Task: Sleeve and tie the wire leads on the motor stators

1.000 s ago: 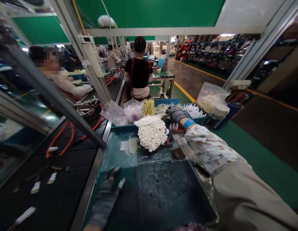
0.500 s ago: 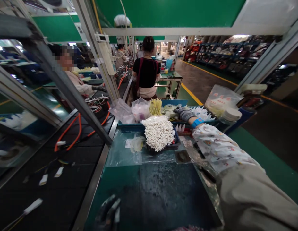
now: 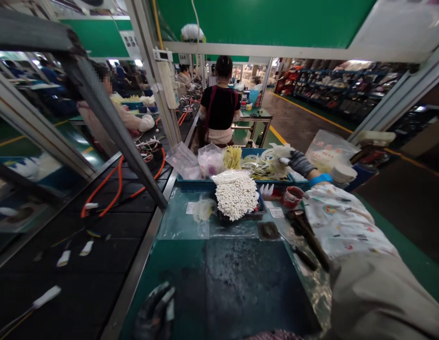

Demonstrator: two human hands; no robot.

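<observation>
My right hand (image 3: 297, 163), in a dark grey glove with a blue wristband, reaches over the far blue tray (image 3: 236, 180) and grips a bunch of white cable parts (image 3: 278, 152) lifted above it. My left hand (image 3: 156, 311), also gloved, rests low at the near left edge of the green work mat (image 3: 233, 278); its fingers are curled, and a small white piece seems to lie between them. A heap of small white cylindrical pieces (image 3: 236, 195) sits in a dark tray at the mat's far end.
Plastic bags (image 3: 196, 162) and yellow wires (image 3: 232, 157) fill the blue tray. A red tape roll (image 3: 292, 195) and dark pliers (image 3: 307, 236) lie on the right. A black conveyor (image 3: 81, 245) with orange cables (image 3: 111, 189) runs left. A person in black (image 3: 219, 108) stands ahead; another sits at the left.
My right hand has risen from the tray and moved right, now lifting a bunch of white cable parts. My left hand has drawn back toward the near edge.
</observation>
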